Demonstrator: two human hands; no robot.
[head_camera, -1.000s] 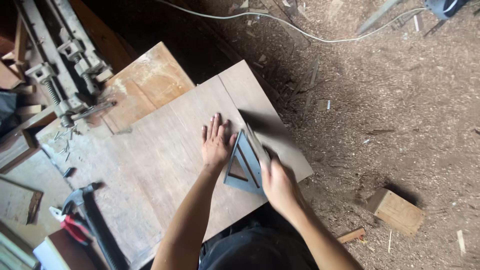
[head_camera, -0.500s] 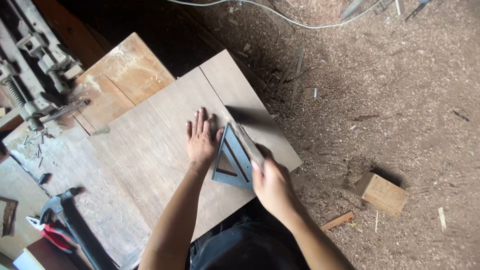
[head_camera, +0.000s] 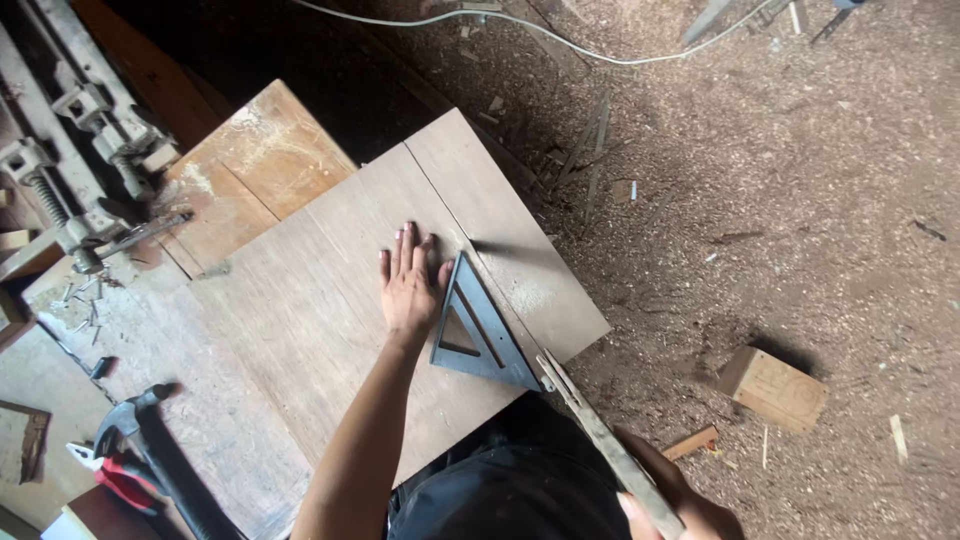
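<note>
**Pinning a speed square flat while the other hand brings a long tool in**

Looking down from the head view: the left hand (head_camera: 408, 285) lies flat and spread wide, palm down, on the brown plywood sheet (head_camera: 330, 320), its thumb side right against the dark grey triangular metal square (head_camera: 478, 335). That square lies flat on the sheet near its front edge, one long side along a seam or line that runs across the board.

The right hand (head_camera: 670, 500) sits at the bottom of the frame, fingers wrapped around a long, thin grey tool (head_camera: 605, 445). Could be a saw or a blade, honestly can't tell. Its tip sits just beside the square's lower corner.

Handling-wise, I'd guess the square is stiff, fairly light and a bit slick on smooth ply, so pressing down on its flat face or thick edge looks like the best way to hold it. The sheet looks thin and probably flexes where it overhangs.

Round about: a black hammer (head_camera: 160, 450) and red-handled pliers (head_camera: 115, 475) on the table (head_camera: 200, 400), a small wooden block (head_camera: 772, 388) on the sawdust-covered floor (head_camera: 800, 200).
</note>
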